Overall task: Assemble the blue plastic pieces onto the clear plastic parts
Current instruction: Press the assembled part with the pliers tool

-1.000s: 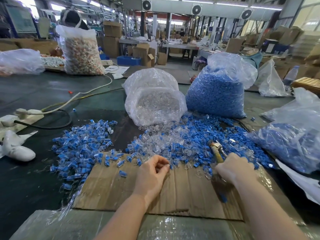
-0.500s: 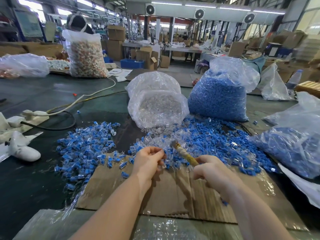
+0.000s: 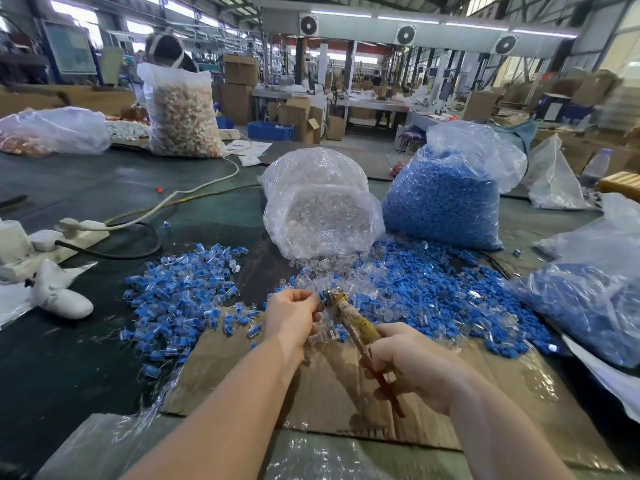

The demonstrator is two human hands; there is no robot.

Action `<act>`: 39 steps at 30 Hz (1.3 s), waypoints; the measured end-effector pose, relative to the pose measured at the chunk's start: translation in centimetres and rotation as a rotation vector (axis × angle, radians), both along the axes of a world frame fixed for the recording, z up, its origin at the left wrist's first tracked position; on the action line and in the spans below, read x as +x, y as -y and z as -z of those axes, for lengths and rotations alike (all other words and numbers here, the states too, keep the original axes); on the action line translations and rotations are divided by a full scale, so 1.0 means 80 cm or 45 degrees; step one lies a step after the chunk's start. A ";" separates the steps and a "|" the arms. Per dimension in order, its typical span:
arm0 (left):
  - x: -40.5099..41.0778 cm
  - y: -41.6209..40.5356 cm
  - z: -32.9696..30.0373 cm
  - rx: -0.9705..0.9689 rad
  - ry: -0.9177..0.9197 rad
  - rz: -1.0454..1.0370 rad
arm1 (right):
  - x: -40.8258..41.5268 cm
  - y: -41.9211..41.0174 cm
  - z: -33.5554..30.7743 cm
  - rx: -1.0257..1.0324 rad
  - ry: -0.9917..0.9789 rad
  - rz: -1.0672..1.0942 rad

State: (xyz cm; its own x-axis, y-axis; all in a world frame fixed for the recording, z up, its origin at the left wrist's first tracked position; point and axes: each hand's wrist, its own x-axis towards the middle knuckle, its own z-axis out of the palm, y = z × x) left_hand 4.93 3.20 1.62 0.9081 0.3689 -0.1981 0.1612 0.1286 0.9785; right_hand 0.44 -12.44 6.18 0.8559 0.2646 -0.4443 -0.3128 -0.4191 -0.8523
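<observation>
My left hand (image 3: pixel 294 315) pinches a small blue-and-clear part at its fingertips, raised above the cardboard sheet (image 3: pixel 332 393). My right hand (image 3: pixel 412 362) grips pliers (image 3: pixel 356 323) with tape-wrapped handles; their metal jaws touch the part at my left fingertips. Loose blue pieces (image 3: pixel 433 292) and clear parts (image 3: pixel 329 271) lie mixed just beyond my hands. A heap of assembled blue-and-clear pieces (image 3: pixel 183 289) lies to the left.
A clear bag of clear parts (image 3: pixel 322 206) and a bag of blue pieces (image 3: pixel 446 192) stand behind the pile. Another bag of blue parts (image 3: pixel 595 299) lies at right. A power strip with cables (image 3: pixel 79 230) and a white glove (image 3: pixel 59 292) lie at left.
My right hand swung the pliers from the right side of the pile leftwards to my left fingertips. My left hand lifted off the pile with a part.
</observation>
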 end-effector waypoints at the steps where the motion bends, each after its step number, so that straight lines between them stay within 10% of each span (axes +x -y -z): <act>1: 0.000 0.000 -0.001 0.012 0.003 -0.004 | 0.001 0.000 0.001 -0.010 0.006 -0.002; 39: -0.011 0.009 -0.020 0.044 -0.075 0.045 | 0.010 -0.006 0.012 -0.271 0.290 -0.133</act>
State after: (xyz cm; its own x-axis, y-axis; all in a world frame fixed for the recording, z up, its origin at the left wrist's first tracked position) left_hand 4.08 2.47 3.21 0.9080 0.3441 -0.2390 0.2222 0.0881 0.9710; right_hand 1.21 -11.94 5.19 0.9128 0.2781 -0.2991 -0.0699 -0.6152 -0.7853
